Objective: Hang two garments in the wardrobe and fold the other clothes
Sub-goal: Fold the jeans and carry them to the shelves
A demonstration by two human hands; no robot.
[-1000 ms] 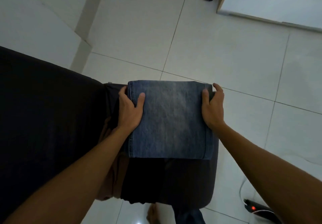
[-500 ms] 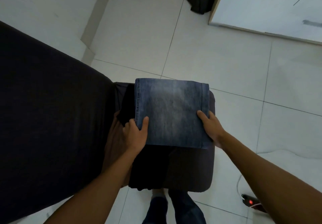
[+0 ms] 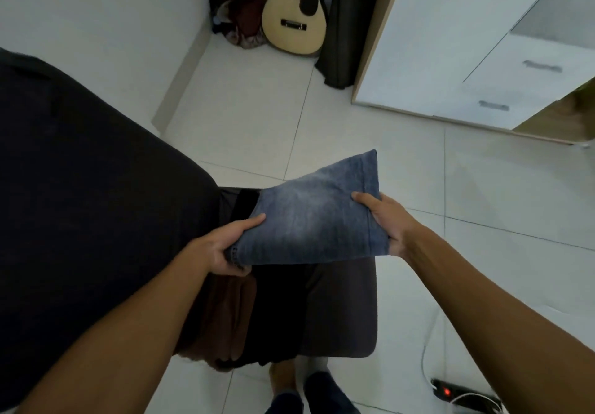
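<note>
A folded pair of blue jeans (image 3: 309, 217) is lifted off the dark stool (image 3: 347, 317), tilted with its far right corner raised. My left hand (image 3: 225, 246) grips the near left corner, thumb on top and fingers underneath. My right hand (image 3: 383, 220) holds the right edge, thumb on top. Under the jeans lie a folded black garment (image 3: 277, 310) and a brown garment (image 3: 231, 320) on the stool. The white wardrobe (image 3: 450, 46) stands at the upper right, its door partly open at the far right.
A dark sofa (image 3: 90, 214) fills the left side. A guitar (image 3: 296, 10) and a heap of clothes (image 3: 238, 17) lean in the far corner. A power strip (image 3: 463, 396) with a white cable lies on the tiled floor at lower right. My feet show below the stool.
The jeans lay flat on the stool before; now both hands have lifted them and swung them toward the right. The view has tipped up, showing the guitar and wardrobe.
</note>
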